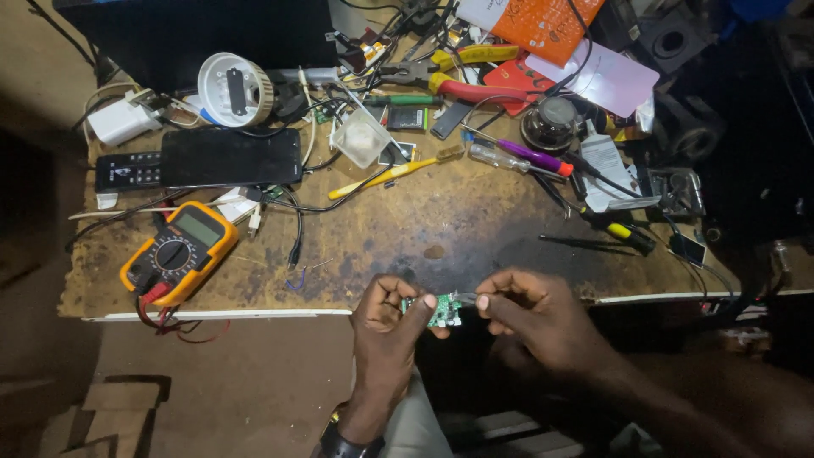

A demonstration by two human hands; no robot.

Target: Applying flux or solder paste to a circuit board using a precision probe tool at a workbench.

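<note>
Much of the small green circuit board point(443, 309) is covered by the fingers that pinch it, so its components cannot be made out. It is held in the air just off the near edge of the surface point(441, 237), between both hands. The left hand point(386, 326) is closed on the board's left side. The right hand point(526, 314) is pinched narrowly on a thin metal piece point(465, 298) that touches the board's right end; whether this is a tool or a part cannot be told. The right forearm is lost in shadow, and a watch point(343, 441) on the left wrist is cut off at the bottom.

Further back, an orange multimeter point(180, 252) with red leads is seen at the left, near the front edge. A black phone point(231, 157) lies behind it, and a yellow toothbrush point(394, 172), a purple-handled screwdriver point(517, 157) and red-handled pliers point(458, 85) are scattered among cables. A bare, stained patch of the surface is left open just ahead of the hands. The far right is too dark to read.
</note>
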